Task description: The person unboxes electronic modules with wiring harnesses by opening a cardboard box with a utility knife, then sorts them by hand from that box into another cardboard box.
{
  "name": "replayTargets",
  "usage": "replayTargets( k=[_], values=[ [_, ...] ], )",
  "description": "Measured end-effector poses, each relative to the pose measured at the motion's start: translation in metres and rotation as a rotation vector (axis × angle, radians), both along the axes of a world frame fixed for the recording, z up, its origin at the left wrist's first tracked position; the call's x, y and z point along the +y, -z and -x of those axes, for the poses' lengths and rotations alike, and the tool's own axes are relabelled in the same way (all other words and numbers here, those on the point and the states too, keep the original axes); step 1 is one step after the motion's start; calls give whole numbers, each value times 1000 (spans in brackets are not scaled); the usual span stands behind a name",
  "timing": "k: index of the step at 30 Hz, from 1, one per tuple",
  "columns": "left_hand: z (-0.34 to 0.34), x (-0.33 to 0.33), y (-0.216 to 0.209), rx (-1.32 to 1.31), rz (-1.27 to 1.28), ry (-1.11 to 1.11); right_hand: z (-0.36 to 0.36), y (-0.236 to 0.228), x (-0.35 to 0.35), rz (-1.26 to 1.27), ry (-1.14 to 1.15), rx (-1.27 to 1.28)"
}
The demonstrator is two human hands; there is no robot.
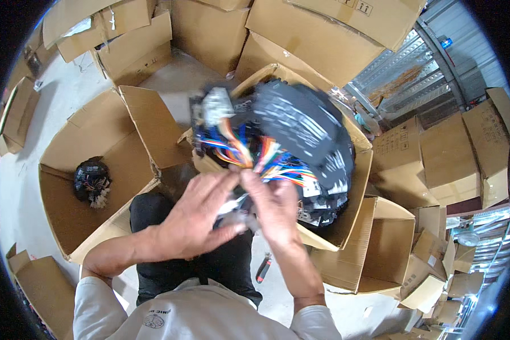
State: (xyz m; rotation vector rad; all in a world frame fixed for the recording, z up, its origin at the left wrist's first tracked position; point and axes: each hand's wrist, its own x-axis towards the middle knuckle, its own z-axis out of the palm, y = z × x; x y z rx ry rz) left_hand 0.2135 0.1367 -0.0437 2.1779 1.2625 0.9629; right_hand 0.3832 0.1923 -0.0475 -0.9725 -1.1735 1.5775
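Bundles of multicoloured wires (269, 156) with white plugs run from black plastic units toward my hands. My right hand (275, 207) pinches the wires between thumb and fingers. Beside it, my left hand (195, 209) has its fingertips at the same wires. A blurred, silvery-clear item (232, 207) shows between its fingers and thumb; I cannot make out its kind. Just beyond, a heap of black plastic units (297, 116) with pale printing fills a cardboard box (357, 198). Motion smears the nearest ones and my fingertips.
An open carton (102, 127) on the left holds one round black unit (90, 177) with wires. A red-and-black handled tool (263, 268) lies on the floor by my leg. Another open carton (385, 243) stands at right. Large cartons (317, 34) line the back.
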Motion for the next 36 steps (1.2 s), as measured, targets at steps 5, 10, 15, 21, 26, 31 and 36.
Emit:
replayTargets(
  k=[5,10,15,21,26,31,36],
  values=[
    [-4,-11,18,45,2,208,-78,-14,24,-86,290,19],
    [24,-7,29,15,66,70,-131,-22,78,-196,419,-15],
    [64,-10,24,-31,199,-99,-158,-32,110,-170,76,-72],
    [90,-12,28,-76,239,-234,-169,-8,197,141,-707,-1083],
    [107,-21,40,-72,237,-344,-90,62,212,-182,-952,-1103],
    [149,-44,46,-24,273,-524,-63,86,173,-473,-651,-1530],
    [238,-55,57,102,90,-753,-90,55,170,-252,-609,-981]
  ],
)
